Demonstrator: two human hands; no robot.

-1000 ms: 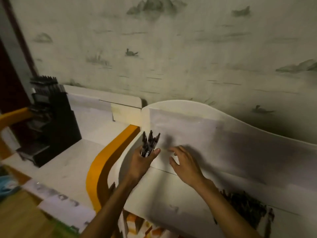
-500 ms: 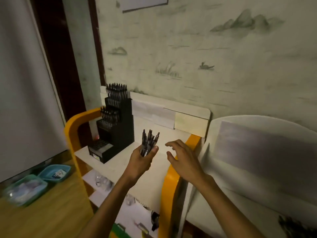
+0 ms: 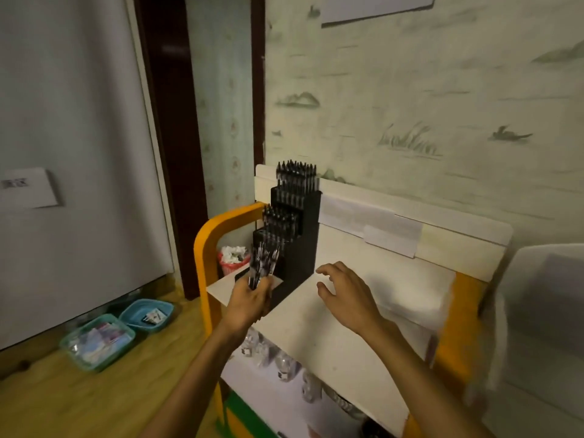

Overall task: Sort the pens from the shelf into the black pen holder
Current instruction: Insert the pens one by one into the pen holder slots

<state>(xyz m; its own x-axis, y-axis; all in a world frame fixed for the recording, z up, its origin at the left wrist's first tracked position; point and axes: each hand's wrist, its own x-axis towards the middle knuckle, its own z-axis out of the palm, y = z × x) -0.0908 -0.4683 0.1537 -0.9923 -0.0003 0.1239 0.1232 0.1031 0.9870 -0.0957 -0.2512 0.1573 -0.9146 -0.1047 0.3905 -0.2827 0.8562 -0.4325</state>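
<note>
Setting: pale wallpaper with faint ink landscapes behind a white desk with an orange frame; wooden floor to the left
Left grip: left hand closed round a bundle of pens; tips up, fanned a little, slightly blurred
Where the pens sit: bunch raised right in front of the lowest step of the black pen holder; touching it or not, I cannot tell
Right grip: right hand open, fingers spread and curled, holding nothing; it hovers over the desk just right of the holder's base
Holder: stepped tower at the desk's back left corner; upper tiers packed with dark pens standing upright
Beyond the desk: red wastebasket with crumpled paper, seen through the orange frame; two teal trays on the floor with papers inside
Right edge: white curved panel, blurred
</note>
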